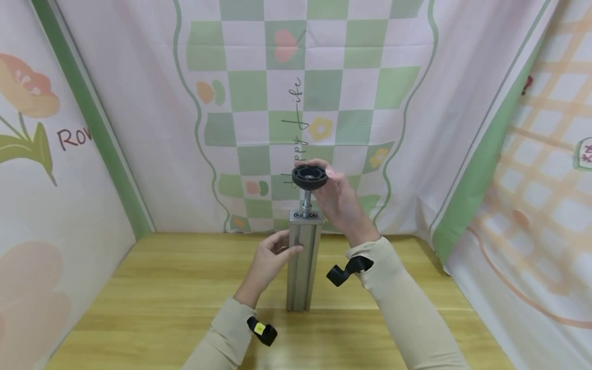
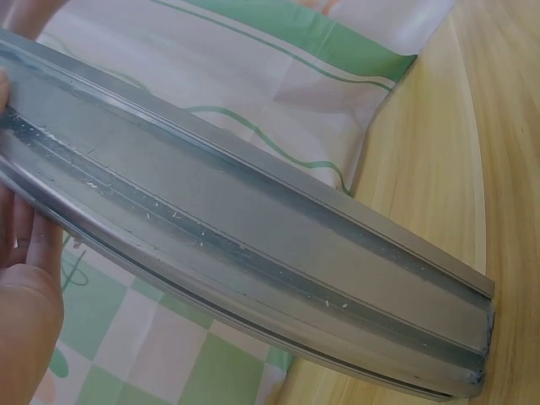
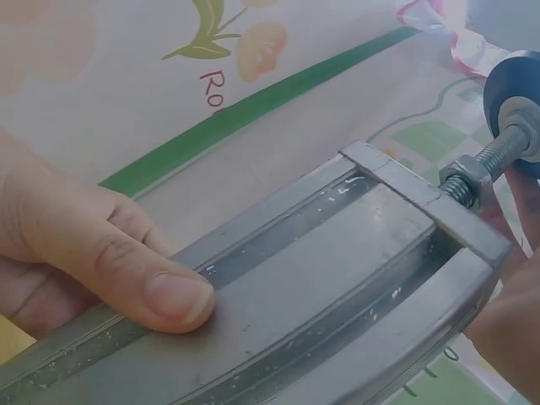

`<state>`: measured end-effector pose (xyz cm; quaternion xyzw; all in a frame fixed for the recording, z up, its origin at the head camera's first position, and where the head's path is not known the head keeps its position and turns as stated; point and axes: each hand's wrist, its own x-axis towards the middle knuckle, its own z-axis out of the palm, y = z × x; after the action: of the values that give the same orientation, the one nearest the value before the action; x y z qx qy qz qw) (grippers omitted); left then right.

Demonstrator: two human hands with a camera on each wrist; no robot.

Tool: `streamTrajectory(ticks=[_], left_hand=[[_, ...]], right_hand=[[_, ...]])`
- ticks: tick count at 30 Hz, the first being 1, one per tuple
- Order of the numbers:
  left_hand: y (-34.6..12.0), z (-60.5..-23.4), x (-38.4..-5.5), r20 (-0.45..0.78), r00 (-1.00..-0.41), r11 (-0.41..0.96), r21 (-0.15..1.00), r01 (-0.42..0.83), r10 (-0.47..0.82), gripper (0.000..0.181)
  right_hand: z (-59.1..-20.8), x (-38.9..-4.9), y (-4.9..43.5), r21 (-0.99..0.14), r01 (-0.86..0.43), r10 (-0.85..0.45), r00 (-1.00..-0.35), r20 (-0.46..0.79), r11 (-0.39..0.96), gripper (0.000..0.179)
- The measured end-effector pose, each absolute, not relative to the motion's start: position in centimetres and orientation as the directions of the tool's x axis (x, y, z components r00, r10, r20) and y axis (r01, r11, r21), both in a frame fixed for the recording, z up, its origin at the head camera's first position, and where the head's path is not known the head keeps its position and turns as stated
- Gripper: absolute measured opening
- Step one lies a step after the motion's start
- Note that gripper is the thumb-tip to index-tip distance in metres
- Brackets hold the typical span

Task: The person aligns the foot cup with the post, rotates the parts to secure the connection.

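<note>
A slotted aluminium profile (image 1: 301, 267) stands upright on the wooden table, with a flat end plate (image 3: 422, 198) fixed across its top. From that plate rises a threaded bolt with a nut (image 3: 467, 175), carrying a round black levelling foot (image 1: 310, 178). My left hand (image 1: 273, 259) grips the profile from the left, thumb across its front face. My right hand (image 1: 339, 200) holds the black foot at its rim from the right and behind; some of those fingers are hidden. White flecks lie in the profile's grooves in both wrist views.
The wooden table (image 1: 162, 288) runs beneath the profile. Behind it hangs a checked green and white curtain (image 1: 250, 92), with further printed curtains on the left (image 1: 41, 205) and right (image 1: 532, 205). Black wrist bands (image 1: 349, 271) sit over both sleeves.
</note>
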<state>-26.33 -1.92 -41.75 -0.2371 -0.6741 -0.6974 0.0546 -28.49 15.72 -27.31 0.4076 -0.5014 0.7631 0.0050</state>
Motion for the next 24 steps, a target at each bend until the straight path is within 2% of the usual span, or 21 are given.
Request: streamTrajectory(ticks=[6, 12, 18, 24], left_hand=[[-1.9, -41.8, -26.4, 0.405, -0.883, -0.077, 0.914, 0.399, 0.237, 0.045], [-1.9, -41.9, -26.5, 0.400, -0.888, -0.069, 0.916, 0.396, 0.227, 0.046], [-1.8, -41.8, -26.5, 0.393, -0.890, -0.065, 0.919, 0.389, 0.232, 0.045], [-1.8, -41.7, -26.4, 0.402, -0.887, -0.067, 0.915, 0.398, 0.227, 0.043]], right_hand=[[-27.6, -27.8, 15.6, -0.744, -0.523, -0.322, -0.680, 0.659, -0.416, 0.028], [-28.2, -27.0, 15.2, -0.704, -0.669, -0.174, -0.684, 0.708, -0.238, 0.028], [-28.7, -25.8, 14.6, -0.699, -0.706, -0.047, -0.699, 0.714, -0.112, 0.032], [-28.4, -24.7, 14.0, -0.676, -0.736, 0.060, -0.673, 0.737, 0.043, 0.030]])
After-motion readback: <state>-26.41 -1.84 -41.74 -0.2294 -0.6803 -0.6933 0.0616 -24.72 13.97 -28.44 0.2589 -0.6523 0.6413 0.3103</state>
